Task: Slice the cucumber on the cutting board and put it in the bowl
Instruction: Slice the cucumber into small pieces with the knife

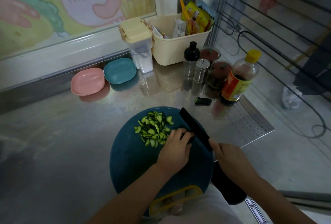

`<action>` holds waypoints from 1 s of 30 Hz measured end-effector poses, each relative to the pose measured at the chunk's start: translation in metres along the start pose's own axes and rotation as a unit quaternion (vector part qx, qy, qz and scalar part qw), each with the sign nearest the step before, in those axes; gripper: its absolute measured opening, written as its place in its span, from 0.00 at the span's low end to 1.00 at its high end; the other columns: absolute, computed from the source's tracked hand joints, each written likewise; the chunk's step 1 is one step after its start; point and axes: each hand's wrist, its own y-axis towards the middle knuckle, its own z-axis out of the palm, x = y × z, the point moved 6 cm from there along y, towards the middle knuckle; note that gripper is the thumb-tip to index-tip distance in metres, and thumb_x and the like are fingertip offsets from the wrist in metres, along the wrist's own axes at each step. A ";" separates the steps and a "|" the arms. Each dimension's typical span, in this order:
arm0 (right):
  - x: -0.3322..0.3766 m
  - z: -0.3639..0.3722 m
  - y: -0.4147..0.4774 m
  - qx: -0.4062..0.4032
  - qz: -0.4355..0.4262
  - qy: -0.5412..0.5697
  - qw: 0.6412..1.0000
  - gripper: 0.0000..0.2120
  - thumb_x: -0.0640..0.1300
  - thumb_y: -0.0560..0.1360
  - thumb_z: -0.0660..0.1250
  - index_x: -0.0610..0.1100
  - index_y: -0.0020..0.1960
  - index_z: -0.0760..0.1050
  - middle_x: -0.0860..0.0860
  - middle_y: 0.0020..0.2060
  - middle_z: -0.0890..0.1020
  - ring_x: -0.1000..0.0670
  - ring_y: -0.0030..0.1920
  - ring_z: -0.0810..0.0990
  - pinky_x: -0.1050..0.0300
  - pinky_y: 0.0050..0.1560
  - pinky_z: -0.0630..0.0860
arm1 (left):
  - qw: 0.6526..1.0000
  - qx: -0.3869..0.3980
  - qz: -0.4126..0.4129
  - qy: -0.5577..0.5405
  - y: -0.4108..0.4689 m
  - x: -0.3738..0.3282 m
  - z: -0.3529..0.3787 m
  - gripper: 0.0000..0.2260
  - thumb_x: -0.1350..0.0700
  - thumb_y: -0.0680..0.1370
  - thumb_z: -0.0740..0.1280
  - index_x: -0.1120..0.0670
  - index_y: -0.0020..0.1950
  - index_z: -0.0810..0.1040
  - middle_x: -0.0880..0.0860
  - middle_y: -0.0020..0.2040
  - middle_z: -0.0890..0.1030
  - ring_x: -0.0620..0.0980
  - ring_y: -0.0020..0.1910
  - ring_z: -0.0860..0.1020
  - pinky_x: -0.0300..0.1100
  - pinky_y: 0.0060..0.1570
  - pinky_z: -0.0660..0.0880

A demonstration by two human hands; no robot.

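The right hand (231, 159) grips the black knife (195, 128) by its handle, blade touching the left hand (176, 149), whose curled fingers pin a dark cucumber piece (190, 140) on the blue cutting board (132, 161), cut slices (154, 130) heaped just beyond them, pink bowl (87, 81) and teal bowl (119, 70) well beyond, leftward.

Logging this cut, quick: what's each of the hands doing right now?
Left hand: curled around the cucumber stub, beside the knife.
Right hand: gripping the knife by its handle.
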 end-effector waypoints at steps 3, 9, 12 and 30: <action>0.001 -0.001 -0.002 0.005 0.009 0.007 1.000 0.29 0.57 0.80 0.49 0.36 0.43 0.76 0.41 0.35 0.80 0.43 0.36 0.78 0.56 0.36 0.71 | 1.000 0.004 0.000 0.000 0.001 0.001 0.000 0.13 0.57 0.78 0.61 0.53 0.63 0.72 0.53 0.57 0.72 0.52 0.55 0.68 0.46 0.56 0.69; 0.005 -0.002 -0.006 0.016 0.023 -0.003 1.000 0.25 0.60 0.79 0.47 0.42 0.40 0.72 0.45 0.31 0.73 0.46 0.34 0.71 0.54 0.38 0.67 | 1.000 0.004 -0.002 -0.010 0.002 -0.002 0.000 0.14 0.58 0.77 0.61 0.54 0.63 0.72 0.53 0.57 0.72 0.52 0.55 0.68 0.46 0.56 0.69; 0.006 -0.001 -0.007 0.027 0.032 0.010 0.999 0.25 0.59 0.79 0.48 0.41 0.40 0.71 0.45 0.31 0.73 0.46 0.34 0.71 0.55 0.38 0.66 | 1.000 0.005 -0.006 -0.017 0.002 0.000 0.000 0.14 0.58 0.77 0.61 0.54 0.63 0.73 0.53 0.57 0.72 0.52 0.55 0.68 0.46 0.55 0.69; -0.019 -0.023 0.007 -0.010 0.090 0.134 0.987 0.21 0.54 0.78 0.60 0.47 0.29 0.68 0.52 0.18 0.71 0.54 0.18 0.70 0.61 0.24 0.69 | 0.995 -0.022 -0.050 0.083 -0.024 0.017 -0.026 0.20 0.52 0.63 0.79 0.57 0.51 0.81 0.53 0.43 0.80 0.55 0.43 0.78 0.45 0.42 0.76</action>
